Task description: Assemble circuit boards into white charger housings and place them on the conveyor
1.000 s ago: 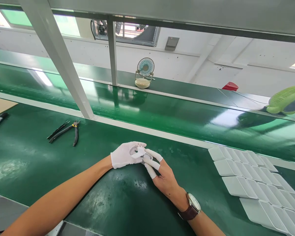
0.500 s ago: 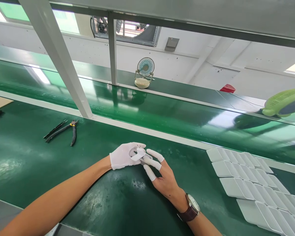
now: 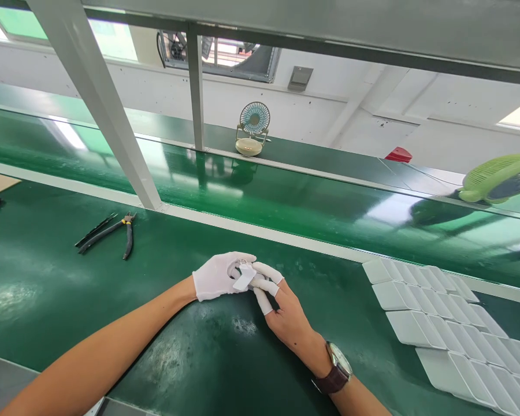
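My left hand (image 3: 219, 276), in a white glove, rests on the green mat and grips a small white plastic part (image 3: 244, 277). My right hand (image 3: 281, 309) wears white finger cots and a wristwatch. Its fingertips meet the same part from the right and pinch it. Both hands are together near the middle of the bench. The part is mostly hidden between the fingers.
Black pliers (image 3: 125, 234) and tweezers (image 3: 94, 230) lie on the mat at the left. White moulded trays (image 3: 437, 312) overlap in rows at the right. A green conveyor belt (image 3: 286, 202) runs behind, with a small desk fan (image 3: 252, 128) beyond it. A slanted grey post (image 3: 99, 110) rises at left.
My right fingers have curled in closer to the white part. The part has tilted slightly in my left hand. The view has shifted a little.
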Available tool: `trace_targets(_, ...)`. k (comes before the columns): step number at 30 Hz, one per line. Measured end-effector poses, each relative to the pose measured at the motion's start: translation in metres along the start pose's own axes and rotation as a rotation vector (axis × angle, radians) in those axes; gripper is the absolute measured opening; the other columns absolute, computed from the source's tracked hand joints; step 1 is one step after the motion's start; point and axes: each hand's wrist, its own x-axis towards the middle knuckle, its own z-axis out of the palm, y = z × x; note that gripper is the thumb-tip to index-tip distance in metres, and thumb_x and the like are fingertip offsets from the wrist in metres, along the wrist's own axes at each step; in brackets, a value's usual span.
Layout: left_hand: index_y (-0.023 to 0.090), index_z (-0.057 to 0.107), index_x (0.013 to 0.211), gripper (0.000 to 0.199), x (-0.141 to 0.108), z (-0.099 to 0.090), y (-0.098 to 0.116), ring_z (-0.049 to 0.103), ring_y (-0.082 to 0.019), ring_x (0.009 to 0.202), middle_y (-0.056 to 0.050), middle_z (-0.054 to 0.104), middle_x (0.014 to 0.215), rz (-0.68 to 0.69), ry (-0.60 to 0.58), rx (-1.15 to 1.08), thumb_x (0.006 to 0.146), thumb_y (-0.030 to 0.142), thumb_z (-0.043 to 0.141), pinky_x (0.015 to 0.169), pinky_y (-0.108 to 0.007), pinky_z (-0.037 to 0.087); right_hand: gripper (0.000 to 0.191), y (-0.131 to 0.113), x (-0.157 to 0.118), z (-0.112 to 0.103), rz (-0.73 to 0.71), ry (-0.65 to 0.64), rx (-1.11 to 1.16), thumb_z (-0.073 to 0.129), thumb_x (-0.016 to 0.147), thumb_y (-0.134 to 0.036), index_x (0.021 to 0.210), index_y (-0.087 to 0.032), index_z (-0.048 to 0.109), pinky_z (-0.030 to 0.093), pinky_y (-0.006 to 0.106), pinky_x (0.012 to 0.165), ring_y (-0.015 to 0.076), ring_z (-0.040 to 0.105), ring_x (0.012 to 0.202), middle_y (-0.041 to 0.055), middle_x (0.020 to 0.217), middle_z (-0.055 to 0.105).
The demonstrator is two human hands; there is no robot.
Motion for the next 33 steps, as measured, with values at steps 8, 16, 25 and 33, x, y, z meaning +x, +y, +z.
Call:
trace_targets(8,0.018,0.062,0.128,0.066,-0.001,0.0,-0.005,0.064,-0.021,0.1,-0.009,0.068,0.112,0.083,0.025,0.057,0.065,0.023,0.084,0.091,-0.039,0.053,0.034,0.001,0.0,-0.001,0.008,0.036,0.022,0.056,0.098,-0.013,0.127,-0.03,0.062,0.057,0.041,0.103,0.0241,0.06,0.128,0.0093,0.138,0.061)
trace_targets(16,0.014,0.059,0.128,0.069,-0.002,0.0,-0.003,0.067,-0.023,0.105,-0.012,0.071,0.114,0.099,0.004,0.032,0.065,0.024,0.085,0.099,-0.043,0.053,0.029,0.008,-0.006,-0.005,0.07,0.076,-0.043,0.062,0.097,-0.023,0.126,-0.025,0.06,0.059,0.042,0.1,0.025,0.067,0.119,0.0121,0.133,0.064)
trace_targets(25,0.015,0.061,0.126,0.064,-0.003,0.002,-0.002,0.069,-0.023,0.102,-0.012,0.072,0.114,0.108,-0.001,0.016,0.067,0.023,0.084,0.098,-0.042,0.054,0.041,0.007,-0.007,-0.009,-0.078,0.1,-0.138,0.063,0.095,-0.018,0.135,-0.027,0.058,0.06,0.045,0.1,0.0264,0.064,0.121,0.0131,0.132,0.064)
trace_targets(33,0.017,0.061,0.127,0.066,-0.003,0.001,0.002,0.067,-0.022,0.102,-0.009,0.071,0.11,0.046,0.011,0.064,0.066,0.021,0.084,0.095,-0.04,0.054,0.035,0.0,-0.006,-0.005,-0.006,0.044,0.037,0.061,0.095,-0.014,0.127,-0.029,0.061,0.056,0.044,0.104,0.025,0.061,0.126,0.0106,0.137,0.06)
